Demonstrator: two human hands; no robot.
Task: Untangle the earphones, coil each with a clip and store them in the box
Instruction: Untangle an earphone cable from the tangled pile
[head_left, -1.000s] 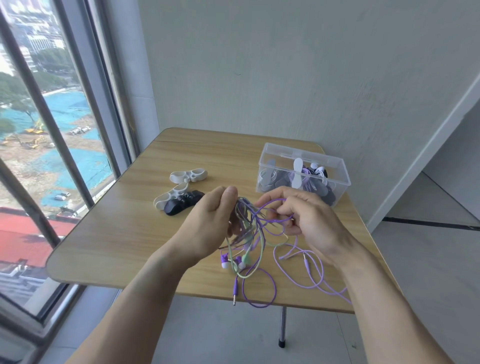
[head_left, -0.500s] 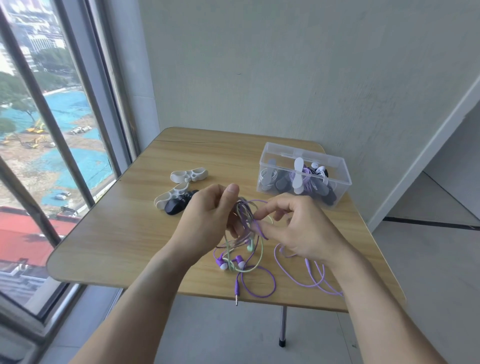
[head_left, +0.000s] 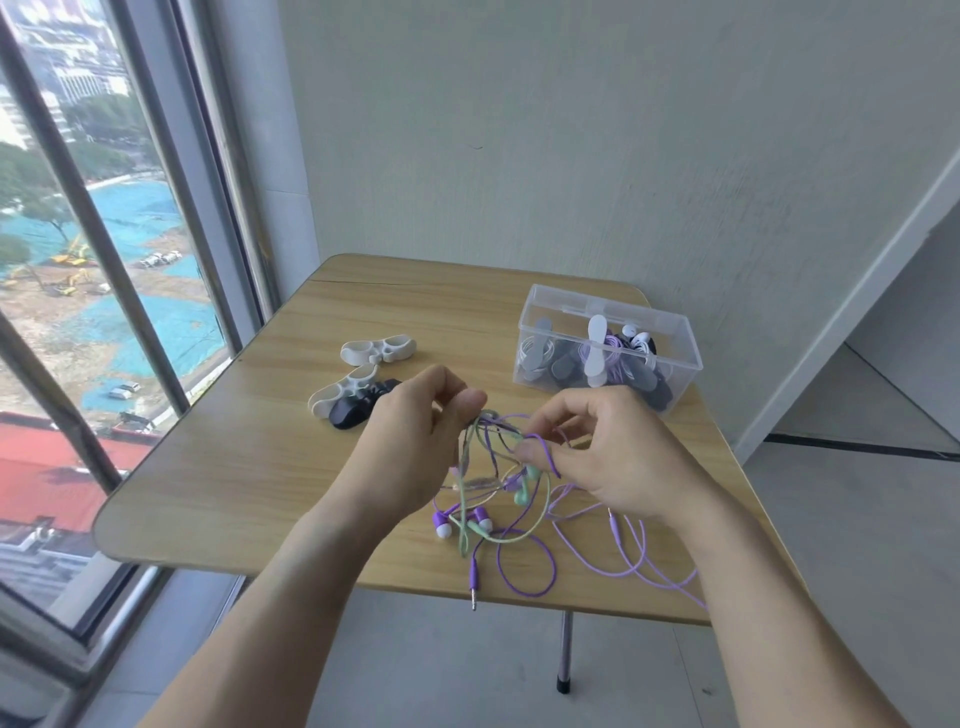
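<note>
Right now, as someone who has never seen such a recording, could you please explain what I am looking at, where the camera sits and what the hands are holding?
There is no robot here: a person wears one wide-angle camera on the head, looking down at their own hands. The left hand grips the top of a tangle of earphones, purple and pale green cables knotted together. The right hand pinches a purple cable of that tangle. Loose loops and a plug hang over the near edge of the wooden table. To the left lie two white clips and a black clip. At the back right stands a clear box already holding coiled earphones.
</note>
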